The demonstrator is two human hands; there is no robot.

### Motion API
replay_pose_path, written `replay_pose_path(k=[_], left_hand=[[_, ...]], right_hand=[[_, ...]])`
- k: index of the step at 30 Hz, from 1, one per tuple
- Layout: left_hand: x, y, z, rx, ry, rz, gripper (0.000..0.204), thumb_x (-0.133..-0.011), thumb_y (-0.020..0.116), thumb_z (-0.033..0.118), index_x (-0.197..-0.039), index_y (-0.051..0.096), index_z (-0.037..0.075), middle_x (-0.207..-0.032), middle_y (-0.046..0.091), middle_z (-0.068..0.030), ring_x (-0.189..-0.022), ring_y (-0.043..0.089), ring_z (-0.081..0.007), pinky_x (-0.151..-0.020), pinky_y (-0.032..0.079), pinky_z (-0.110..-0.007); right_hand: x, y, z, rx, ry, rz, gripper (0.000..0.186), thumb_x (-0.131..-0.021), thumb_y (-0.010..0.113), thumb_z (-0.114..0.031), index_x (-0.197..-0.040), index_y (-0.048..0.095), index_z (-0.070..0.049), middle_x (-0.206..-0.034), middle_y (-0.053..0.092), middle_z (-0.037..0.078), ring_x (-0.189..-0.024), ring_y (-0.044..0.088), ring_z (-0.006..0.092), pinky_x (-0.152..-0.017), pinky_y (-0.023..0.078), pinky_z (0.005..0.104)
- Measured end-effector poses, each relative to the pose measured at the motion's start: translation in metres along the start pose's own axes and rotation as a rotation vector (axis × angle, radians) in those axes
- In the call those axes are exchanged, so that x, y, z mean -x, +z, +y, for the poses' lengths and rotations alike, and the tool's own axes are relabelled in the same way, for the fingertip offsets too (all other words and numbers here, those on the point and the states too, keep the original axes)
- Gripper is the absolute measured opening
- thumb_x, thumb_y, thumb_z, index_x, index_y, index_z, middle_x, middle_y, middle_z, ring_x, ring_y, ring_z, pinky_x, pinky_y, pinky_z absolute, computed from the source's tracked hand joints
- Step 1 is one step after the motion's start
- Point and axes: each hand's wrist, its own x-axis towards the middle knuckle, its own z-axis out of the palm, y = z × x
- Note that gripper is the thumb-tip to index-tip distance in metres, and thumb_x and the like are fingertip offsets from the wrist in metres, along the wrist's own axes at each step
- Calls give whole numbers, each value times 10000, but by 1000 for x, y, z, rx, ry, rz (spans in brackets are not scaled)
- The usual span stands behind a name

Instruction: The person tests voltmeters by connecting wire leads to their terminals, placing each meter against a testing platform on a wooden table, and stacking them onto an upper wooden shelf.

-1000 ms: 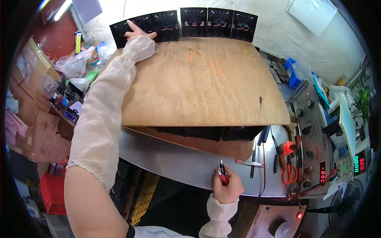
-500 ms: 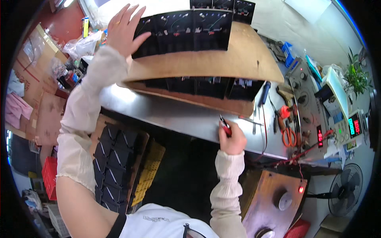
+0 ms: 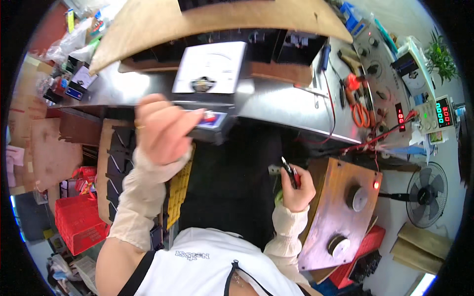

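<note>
My left hand (image 3: 165, 129) is closed on the lower edge of an analog panel meter (image 3: 210, 66). The meter has a white dial plate and a black case with a blue-and-red patch at its bottom; it is tilted, in front of the bench edge, and somewhat blurred. In my right hand (image 3: 298, 190), lower and to the right, is a small red-and-black handled tool (image 3: 291, 173) with a pointed metal tip; its exact kind I cannot make out. The tip points up and away, apart from the meter.
Behind the meter stands a curved wooden shelf (image 3: 222, 19) with black cases (image 3: 261, 44) beneath it. Orange-handled scissors (image 3: 361, 114) and other tools lie on the metal bench (image 3: 291, 101) at right. A box with round knobs (image 3: 340, 212) stands near my right arm; black parts (image 3: 118, 172) fill a tray at left.
My left hand has come down from the black cases on the shelf and now holds the panel meter. My right hand has moved lower, still holding its tool. The view has tilted downward.
</note>
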Motion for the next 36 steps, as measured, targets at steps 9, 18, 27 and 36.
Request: replay_pose_path(k=[9,18,27,36], left_hand=[[42,115,42,138,-130,-222,454,-655,855,223,-1090,744,152,-1034,570,-5,-1023,496,-227,-935,376,-417],[17,119,-27,600,-569,-305,1201,-631,907,207,-1588,185,126,-1561,355,-196,-1446,319,-389,-1163,275,-474],[18,117,-33,813,-651,-416,1162,-684,871,220,-1599,156,225,-1586,337,-161,-1437,349,-366,-1183,188,-511],[24,124,-28,791,-673,-365,1133,-701,835,206,-1601,148,176,-1508,426,-234,-1326,485,-421,-1123,343,-487]], right_hand=[[-33,19,-44,-47,-63,-8,204,-755,814,22,-918,694,-8,-781,633,77,-642,561,129,-583,438,235],[-48,67,-54,-251,-226,-128,203,-766,803,48,-871,632,20,-762,617,125,-608,587,200,-568,470,262],[-46,76,-61,-142,-284,-198,252,-756,830,32,-920,640,12,-826,626,69,-666,545,113,-607,446,229],[-44,48,-46,-398,-4,57,222,-768,790,89,-907,635,10,-865,626,78,-710,562,137,-656,474,253]])
